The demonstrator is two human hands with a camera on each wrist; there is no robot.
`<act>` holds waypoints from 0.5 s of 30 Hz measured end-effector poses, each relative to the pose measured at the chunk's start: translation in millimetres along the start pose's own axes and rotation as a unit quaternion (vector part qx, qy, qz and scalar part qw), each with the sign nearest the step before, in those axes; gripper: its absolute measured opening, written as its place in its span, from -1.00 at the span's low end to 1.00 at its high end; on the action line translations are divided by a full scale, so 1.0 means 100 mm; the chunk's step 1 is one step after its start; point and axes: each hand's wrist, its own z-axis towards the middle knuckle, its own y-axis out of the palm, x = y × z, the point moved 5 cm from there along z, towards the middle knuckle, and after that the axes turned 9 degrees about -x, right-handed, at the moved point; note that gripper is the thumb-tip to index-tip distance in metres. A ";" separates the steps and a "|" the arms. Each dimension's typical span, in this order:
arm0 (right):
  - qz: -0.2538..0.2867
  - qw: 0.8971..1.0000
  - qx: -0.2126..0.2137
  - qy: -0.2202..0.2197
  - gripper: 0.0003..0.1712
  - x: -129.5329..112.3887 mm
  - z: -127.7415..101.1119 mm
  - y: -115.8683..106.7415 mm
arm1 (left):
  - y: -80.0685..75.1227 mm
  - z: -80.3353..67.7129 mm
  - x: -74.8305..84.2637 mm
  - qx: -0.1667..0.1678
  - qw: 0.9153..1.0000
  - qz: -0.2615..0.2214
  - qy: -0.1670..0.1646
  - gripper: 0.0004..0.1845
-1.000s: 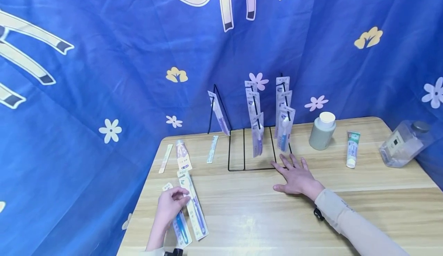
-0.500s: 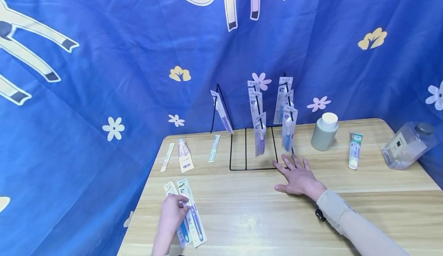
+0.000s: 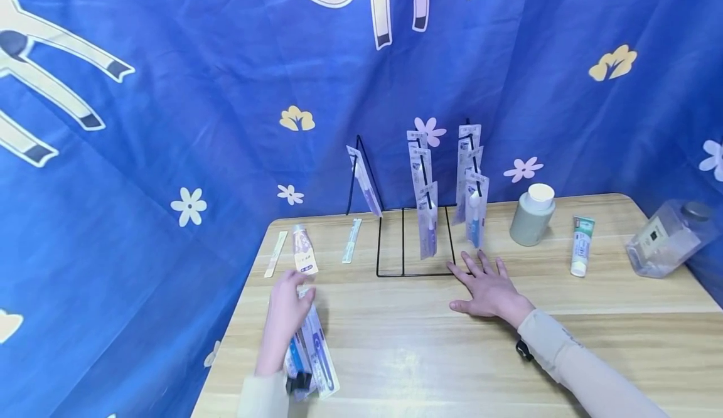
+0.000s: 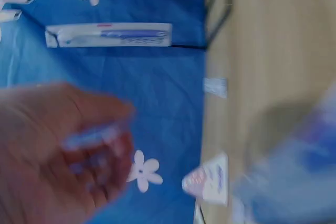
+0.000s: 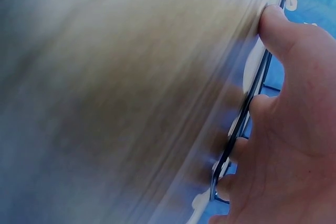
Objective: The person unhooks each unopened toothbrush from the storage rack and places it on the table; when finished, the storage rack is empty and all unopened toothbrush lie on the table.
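Over at seven o'clock on the table (image 3: 452, 355), the left hand (image 3: 285, 317) rests loosely spread on the packaged toothbrushes (image 3: 316, 358), gripping nothing. Right hand (image 3: 488, 289) lies flat, fingers splayed, touching the wire rack (image 3: 415, 273) at its five o'clock corner.

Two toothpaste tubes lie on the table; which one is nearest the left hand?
The pink-and-white toothpaste tube at the table's left end, just beyond the left hand. The green-and-white tube lies far off on the right side.
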 end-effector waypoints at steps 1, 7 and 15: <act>0.000 1.000 0.002 0.002 0.05 0.01 -0.01 0.00 | -0.01 0.14 0.03 0.004 0.999 -0.036 0.029 -0.73; -0.007 1.000 0.002 0.000 0.05 0.02 0.00 0.01 | 0.10 0.98 0.17 -0.030 0.942 -0.313 0.120 -0.72; -0.012 1.000 0.011 0.004 0.05 0.02 0.00 0.00 | 0.25 1.84 0.46 -0.030 0.877 -0.456 0.150 -0.76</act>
